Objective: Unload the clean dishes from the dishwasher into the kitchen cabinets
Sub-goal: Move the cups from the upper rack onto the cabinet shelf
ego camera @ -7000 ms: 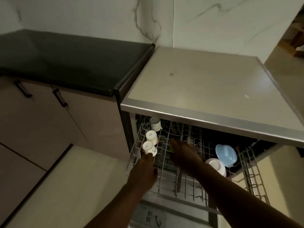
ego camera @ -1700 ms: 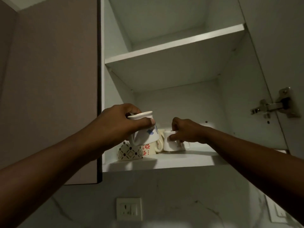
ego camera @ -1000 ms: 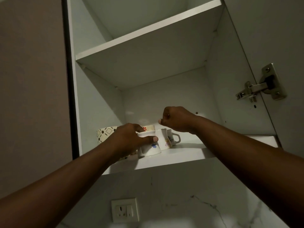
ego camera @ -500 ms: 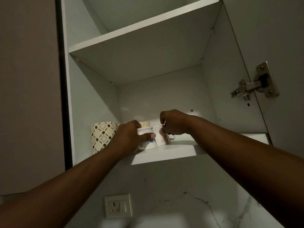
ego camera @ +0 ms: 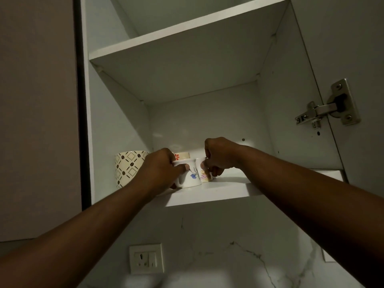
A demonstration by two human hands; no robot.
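The left hand (ego camera: 161, 170) grasps the blue-flower cup (ego camera: 189, 177) and the right hand (ego camera: 218, 155) grasps the yellow-patterned cup (ego camera: 204, 173), both standing touching on the lower cabinet shelf (ego camera: 218, 193), probably so they sit tidy beside the patterned mug (ego camera: 126, 168).

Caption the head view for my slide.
Left hand and right hand set two small cups on the cabinet shelf.
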